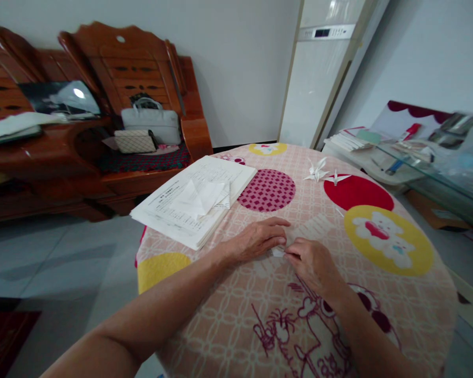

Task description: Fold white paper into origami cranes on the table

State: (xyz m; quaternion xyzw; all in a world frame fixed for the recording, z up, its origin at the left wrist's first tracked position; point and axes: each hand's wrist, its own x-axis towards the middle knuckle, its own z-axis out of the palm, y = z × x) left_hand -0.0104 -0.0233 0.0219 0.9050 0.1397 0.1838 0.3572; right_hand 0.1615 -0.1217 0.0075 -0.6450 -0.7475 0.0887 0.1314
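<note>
A small piece of folded paper (pixel 314 229) lies on the patterned cloth of the round table (pixel 260 315). My left hand (pixel 256 239) rests flat on its near left part, fingers stretched out and pressing it down. My right hand (pixel 313 262) pinches the paper's near edge with curled fingers. The paper's pale print blends with the cloth, so its exact shape is hard to tell.
A stack of printed sheets (pixel 193 202) with folded papers on top lies at the table's left. Two white paper cranes (pixel 323 172) stand at the far side. Wooden chairs with bags (pixel 150 126) are behind left, a white appliance (pixel 319 73) behind, and a cluttered glass shelf (pixel 425 152) right.
</note>
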